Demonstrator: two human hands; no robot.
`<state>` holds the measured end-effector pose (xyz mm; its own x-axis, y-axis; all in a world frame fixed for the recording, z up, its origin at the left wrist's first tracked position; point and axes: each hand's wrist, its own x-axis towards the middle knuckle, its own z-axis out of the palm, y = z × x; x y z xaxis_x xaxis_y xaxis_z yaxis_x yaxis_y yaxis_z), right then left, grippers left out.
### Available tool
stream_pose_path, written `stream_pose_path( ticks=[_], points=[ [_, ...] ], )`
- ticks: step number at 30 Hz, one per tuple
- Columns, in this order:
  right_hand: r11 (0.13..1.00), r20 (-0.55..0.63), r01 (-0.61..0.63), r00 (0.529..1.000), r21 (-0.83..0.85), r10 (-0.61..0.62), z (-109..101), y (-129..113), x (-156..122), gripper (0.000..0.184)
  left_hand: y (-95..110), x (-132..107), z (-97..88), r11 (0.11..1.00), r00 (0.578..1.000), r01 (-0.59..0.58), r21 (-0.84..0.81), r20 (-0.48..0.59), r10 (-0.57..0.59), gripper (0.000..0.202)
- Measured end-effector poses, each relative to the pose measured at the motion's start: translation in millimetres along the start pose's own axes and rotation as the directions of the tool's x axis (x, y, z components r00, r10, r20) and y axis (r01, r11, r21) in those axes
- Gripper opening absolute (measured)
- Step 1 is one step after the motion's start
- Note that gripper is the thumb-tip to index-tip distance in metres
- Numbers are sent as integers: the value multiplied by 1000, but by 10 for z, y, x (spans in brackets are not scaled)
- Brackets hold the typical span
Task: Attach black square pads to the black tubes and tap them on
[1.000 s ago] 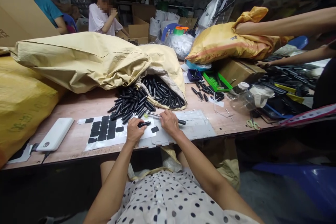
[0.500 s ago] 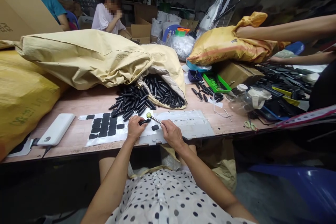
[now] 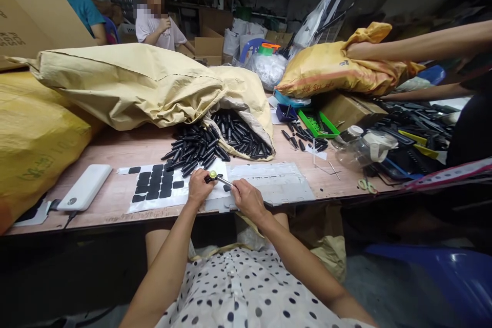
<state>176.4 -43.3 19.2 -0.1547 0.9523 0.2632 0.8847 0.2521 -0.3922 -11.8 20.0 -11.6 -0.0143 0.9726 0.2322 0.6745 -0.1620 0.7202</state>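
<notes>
My left hand (image 3: 198, 187) is closed around a slim black plastic piece (image 3: 208, 179). In my right hand (image 3: 249, 198) is a metal rod with a round yellow-green head (image 3: 212, 175), which lies over the end of the black piece; whether they touch, I cannot tell. Beneath both hands is a white sheet (image 3: 134, 206), with black rounded-square pads (image 3: 154, 182) grouped to the left. Just beyond my left hand, similar black pieces (image 3: 192, 146) spill in a heap from the mouth of a tan sack (image 3: 134, 84).
A white power bank (image 3: 86, 187) lies at left beside a yellow sack (image 3: 42, 148). To the right are a green tray (image 3: 318, 123), a clear jug (image 3: 357, 151) and scissors (image 3: 368, 186). Another person's arm (image 3: 418, 48) reaches onto an orange sack (image 3: 330, 69). Two people sit behind.
The tool's yellow-green head has moved left, from beside the black piece to over its end, with my right hand shifting slightly left. A person behind has raised their head.
</notes>
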Motion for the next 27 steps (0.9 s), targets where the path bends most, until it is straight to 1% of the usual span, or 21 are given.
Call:
stream_pose_path(
  ticks=[3,6,9,12,17,22,25,27],
  points=[
    [999,-5,-38,999,13,38,7,19,46,19,-3,5,4,1000,1000,8,5,16,-8,11],
    [997,-37,-74,997,13,74,-3,87,176,21,-14,7,11,1000,1000,2,8,19,-2,9],
    [995,-36,-83,996,-53,81,24,187,334,19,-22,8,12,1000,1000,-8,11,22,7,9],
    [986,-28,-86,996,-145,83,109,270,428,16,-15,3,5,1000,999,-11,12,35,11,9],
    [974,-61,-51,997,-221,39,255,315,421,15,1,-14,-7,999,998,-21,40,57,18,8],
    [968,-80,-12,997,-252,-8,282,310,415,14,-11,8,-27,997,994,-60,56,94,55,8],
    [965,-86,-19,996,-260,-4,283,306,429,12,45,-28,-84,995,989,-100,12,108,99,8],
    [964,-95,-19,995,-264,-6,289,307,434,12,124,-144,-150,989,985,-132,-61,102,138,7]
  ],
)
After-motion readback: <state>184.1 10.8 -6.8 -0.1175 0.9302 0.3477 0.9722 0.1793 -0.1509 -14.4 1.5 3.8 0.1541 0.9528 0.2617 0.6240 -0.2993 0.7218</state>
